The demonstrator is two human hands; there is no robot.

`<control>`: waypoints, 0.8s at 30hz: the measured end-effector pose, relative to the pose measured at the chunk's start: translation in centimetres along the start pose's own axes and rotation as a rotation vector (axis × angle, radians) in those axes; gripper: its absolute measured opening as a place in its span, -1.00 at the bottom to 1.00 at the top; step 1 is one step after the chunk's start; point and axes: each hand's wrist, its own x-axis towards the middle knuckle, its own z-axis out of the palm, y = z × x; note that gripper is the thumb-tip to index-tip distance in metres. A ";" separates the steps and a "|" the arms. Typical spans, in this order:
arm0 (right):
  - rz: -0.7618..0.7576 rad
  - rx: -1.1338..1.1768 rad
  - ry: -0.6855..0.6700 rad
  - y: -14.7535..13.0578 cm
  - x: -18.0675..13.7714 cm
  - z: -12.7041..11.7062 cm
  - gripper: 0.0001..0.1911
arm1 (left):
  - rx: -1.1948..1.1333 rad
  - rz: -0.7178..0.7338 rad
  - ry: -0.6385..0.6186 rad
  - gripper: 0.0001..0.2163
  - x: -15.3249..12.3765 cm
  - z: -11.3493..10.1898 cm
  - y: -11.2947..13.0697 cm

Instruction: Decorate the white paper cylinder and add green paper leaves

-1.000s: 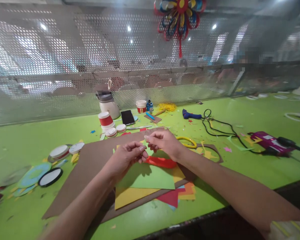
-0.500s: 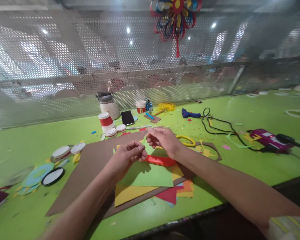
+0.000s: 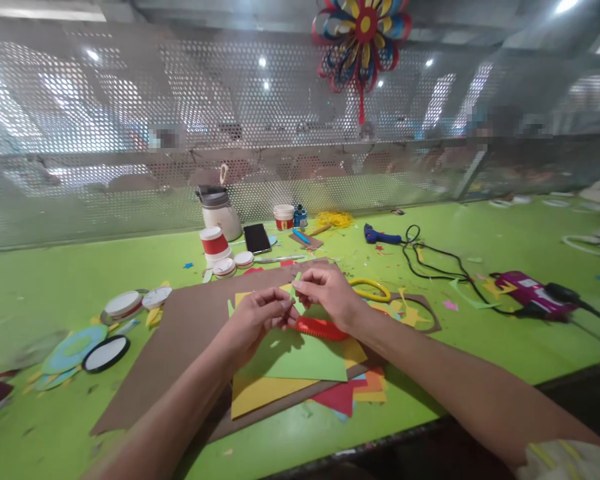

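My left hand [image 3: 258,317] and my right hand [image 3: 329,295] meet over the middle of the table, and together they pinch a small green paper piece [image 3: 296,295] between their fingertips. Just below my hands lies a red ridged comb-like strip [image 3: 319,328] on a green paper sheet [image 3: 300,357]. Under that are yellow [image 3: 260,393], red and orange sheets, all stacked on a brown cardboard sheet [image 3: 180,333].
Yellow-handled scissors [image 3: 373,290] lie right of my hands. Tape rolls [image 3: 125,303], a red-and-white cup [image 3: 213,243], a phone [image 3: 257,237] and a white jug [image 3: 220,210] stand behind. A blue glue gun [image 3: 383,235], black cable and a purple tool [image 3: 527,293] are at right. A perforated screen backs the green table [image 3: 55,280].
My hands have stayed together over the paper stack, with my right fingers shifting slightly on the small green piece. The view has tilted a little.
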 end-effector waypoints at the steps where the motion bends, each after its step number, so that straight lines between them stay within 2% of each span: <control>1: -0.002 0.005 0.001 0.0 0.0 0.0 -0.68 | -0.024 0.000 -0.009 -0.90 0.0 -0.1 0.0; 7: -0.010 0.023 -0.033 0.1 -0.2 0.3 -0.69 | -0.085 0.004 -0.007 -0.78 -0.1 -0.2 0.0; 13: 0.004 0.047 -0.075 -0.1 -0.3 0.2 -0.71 | -0.026 0.053 0.018 -0.85 -0.3 0.2 0.1; 19: -0.010 0.108 -0.294 -1.9 -0.5 -0.3 -0.72 | -0.094 0.096 -0.089 -0.84 -0.6 0.1 0.4; 24: -0.054 0.074 -0.382 -3.0 -1.2 -0.5 -0.74 | -0.183 0.063 -0.223 -0.83 -1.1 0.1 0.7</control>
